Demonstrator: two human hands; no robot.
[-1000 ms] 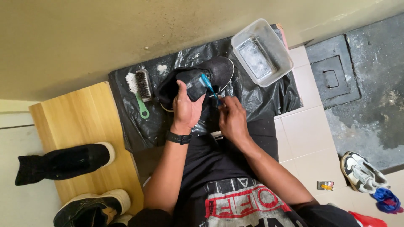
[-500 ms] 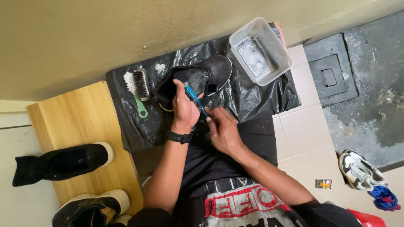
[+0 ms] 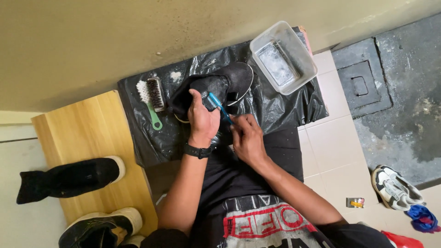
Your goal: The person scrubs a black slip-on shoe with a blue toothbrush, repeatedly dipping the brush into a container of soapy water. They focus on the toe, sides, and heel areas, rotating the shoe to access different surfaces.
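Note:
A black shoe (image 3: 229, 78) with a pale sole edge lies on a black plastic sheet (image 3: 275, 108). My left hand (image 3: 202, 120), with a black watch on the wrist, grips the shoe's upper and steadies it. My right hand (image 3: 247, 138) holds a blue toothbrush (image 3: 219, 106) by its handle. The brush head rests against the side of the shoe, just beside my left thumb.
A green-handled scrub brush (image 3: 153, 98) lies left of the shoe. A clear tub (image 3: 287, 62) with soapy water stands at the back right. A wooden board (image 3: 92, 151) at the left carries a black shoe (image 3: 73, 177). More shoes lie at the lower left (image 3: 103, 227) and right (image 3: 395, 186).
My right hand has stroked the toothbrush back and forth along the shoe's side, first toward the left, then back slightly right. My left hand keeps its grip on the shoe.

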